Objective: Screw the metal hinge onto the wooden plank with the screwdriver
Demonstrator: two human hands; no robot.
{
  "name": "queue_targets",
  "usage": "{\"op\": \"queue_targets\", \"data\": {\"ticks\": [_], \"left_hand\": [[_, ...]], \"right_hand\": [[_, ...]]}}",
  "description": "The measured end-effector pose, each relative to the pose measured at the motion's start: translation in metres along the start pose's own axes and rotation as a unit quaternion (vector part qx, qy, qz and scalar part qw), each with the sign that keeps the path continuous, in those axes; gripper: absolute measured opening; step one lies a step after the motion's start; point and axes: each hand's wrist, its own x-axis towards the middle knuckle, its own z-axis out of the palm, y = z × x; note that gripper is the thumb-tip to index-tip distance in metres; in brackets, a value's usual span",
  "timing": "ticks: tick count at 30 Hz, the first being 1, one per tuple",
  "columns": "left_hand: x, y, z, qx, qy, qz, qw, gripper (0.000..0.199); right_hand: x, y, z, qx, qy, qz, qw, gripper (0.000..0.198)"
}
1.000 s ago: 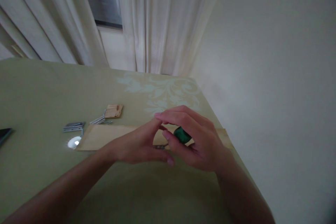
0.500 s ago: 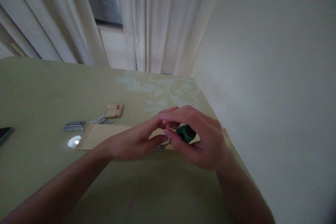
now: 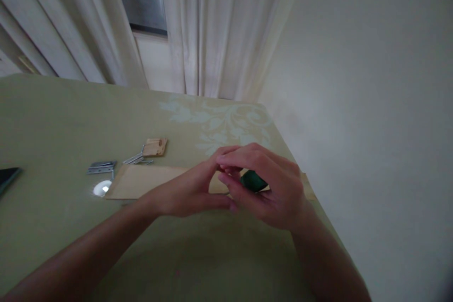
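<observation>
- Now, a rounded green handle (image 3: 253,180), smooth and glossy, sits in the right hand (image 3: 272,188), fingers curled around it; its tip is hidden.
- Left hand (image 3: 191,192) meets it at nine o'clock, fingertips pinched together; what they pinch is hidden.
- Beneath lies a flat wooden strip (image 3: 141,181) on the green table (image 3: 53,118).
- At ten o'clock: shiny metal hinges (image 3: 101,167), a small wood block (image 3: 155,147).
</observation>
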Motion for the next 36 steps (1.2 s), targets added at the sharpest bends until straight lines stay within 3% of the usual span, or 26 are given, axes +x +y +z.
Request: {"op": "queue_targets", "data": {"ticks": [3, 5, 8, 13, 18, 21, 23, 27, 30, 32, 34, 36], "left_hand": [[0.001, 0.000, -0.001, 0.018, 0.009, -0.004, 1.000, 0.043], [0.001, 0.003, -0.002, 0.032, -0.015, -0.011, 0.999, 0.041], [0.002, 0.006, 0.002, 0.040, -0.030, -0.025, 0.998, 0.055], [0.001, 0.004, 0.003, 0.021, 0.007, -0.041, 0.999, 0.023], [0.002, 0.006, -0.004, 0.019, -0.028, -0.054, 0.998, 0.042], [0.003, 0.008, -0.005, 0.014, 0.005, -0.047, 0.999, 0.027], [0.003, 0.008, -0.004, 0.014, -0.009, -0.045, 0.999, 0.025], [0.002, 0.005, -0.002, 0.016, -0.030, -0.035, 0.999, 0.050], [0.001, 0.004, -0.002, 0.015, 0.010, -0.020, 1.000, 0.034], [-0.001, 0.004, -0.004, 0.021, -0.014, -0.021, 0.999, 0.032], [-0.003, 0.005, -0.005, 0.028, -0.052, -0.025, 0.998, 0.044], [-0.003, 0.005, -0.004, 0.030, -0.046, -0.030, 0.998, 0.057]], "right_hand": [[0.000, 0.000, 0.000, -0.006, 0.000, 0.001, 1.000, 0.027], [0.000, 0.001, 0.000, -0.009, 0.000, 0.001, 1.000, 0.027], [0.000, 0.002, -0.001, -0.001, -0.008, 0.005, 1.000, 0.028], [0.001, -0.001, -0.007, 0.037, -0.072, 0.015, 0.997, 0.036], [0.001, -0.001, -0.011, 0.052, -0.097, 0.033, 0.993, 0.040], [0.001, 0.000, -0.010, 0.050, -0.106, 0.024, 0.993, 0.038], [0.001, 0.001, -0.009, 0.043, -0.105, 0.019, 0.993, 0.038], [0.002, 0.001, -0.007, 0.041, -0.103, 0.009, 0.994, 0.034], [0.002, 0.001, -0.007, 0.035, -0.112, 0.012, 0.993, 0.033], [0.002, 0.001, -0.008, 0.030, -0.103, 0.020, 0.994, 0.033], [0.002, 0.001, -0.008, 0.029, -0.094, 0.020, 0.995, 0.031], [0.002, 0.001, -0.007, 0.029, -0.092, 0.014, 0.995, 0.031]]}}
